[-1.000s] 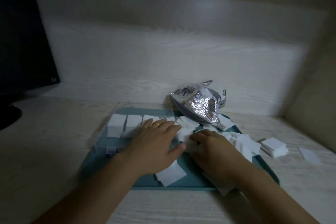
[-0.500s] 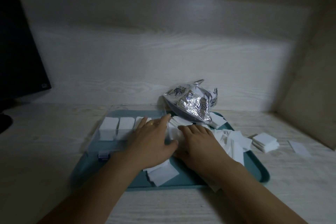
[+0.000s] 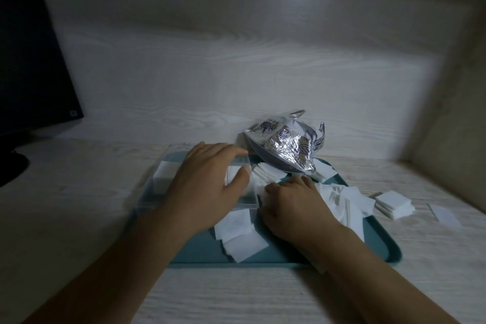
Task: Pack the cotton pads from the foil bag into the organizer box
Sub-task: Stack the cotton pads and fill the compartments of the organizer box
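Observation:
A clear organizer box (image 3: 157, 193) stands on the left part of a teal tray (image 3: 381, 252), with white cotton pads in its left compartments. My left hand (image 3: 207, 189) lies over the box, fingers curled over its far rim and thumb on its right wall. A crumpled foil bag (image 3: 286, 150) rests at the tray's far edge. My right hand (image 3: 294, 205) is knuckles up just right of the box, fingers curled into a bunch of cotton pads (image 3: 268, 173); its fingertips are hidden. More loose pads (image 3: 242, 239) lie in front of the box.
Several loose pads (image 3: 347, 200) are heaped on the tray's right side. A small stack (image 3: 394, 204) and a single pad (image 3: 444, 216) lie on the wooden desk beyond it. A dark monitor (image 3: 31, 60) stands at the far left. Walls close off the back and right.
My left hand has slid forward from the box's middle to its far right corner and taken hold of the rim. My right hand stayed on the pads beside the box.

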